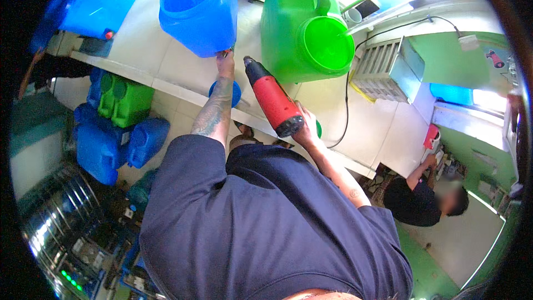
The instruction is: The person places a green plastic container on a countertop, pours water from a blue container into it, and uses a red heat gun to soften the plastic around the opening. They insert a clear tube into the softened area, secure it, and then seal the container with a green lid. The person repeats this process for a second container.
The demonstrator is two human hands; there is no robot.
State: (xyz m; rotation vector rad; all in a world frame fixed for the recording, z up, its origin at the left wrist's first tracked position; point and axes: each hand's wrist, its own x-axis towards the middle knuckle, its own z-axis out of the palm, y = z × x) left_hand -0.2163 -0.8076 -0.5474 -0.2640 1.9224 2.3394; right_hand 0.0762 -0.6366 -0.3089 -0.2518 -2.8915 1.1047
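My right hand [303,128] is closed round a red and black heat gun [272,97], its dark nozzle tilted up and left. My left hand [225,62] reaches to the lower front corner of a blue water jug [202,28]; its fingers look closed, but what they grip is too small to make out. A clear stream falls into that jug's wide round mouth. To the right of the nozzle a big green jug [280,28] lies with its round mouth facing me, a thin stream running into it. Below my left hand shows a round blue lid [235,94], partly behind my forearm.
Another blue jug [102,3] stands at the left on the tiled counter [186,75]. A black cable [347,105] crosses the right side near a metal slatted box [380,72]. Jugs [114,133] are stacked at lower left. Another person [413,203] works at far right.
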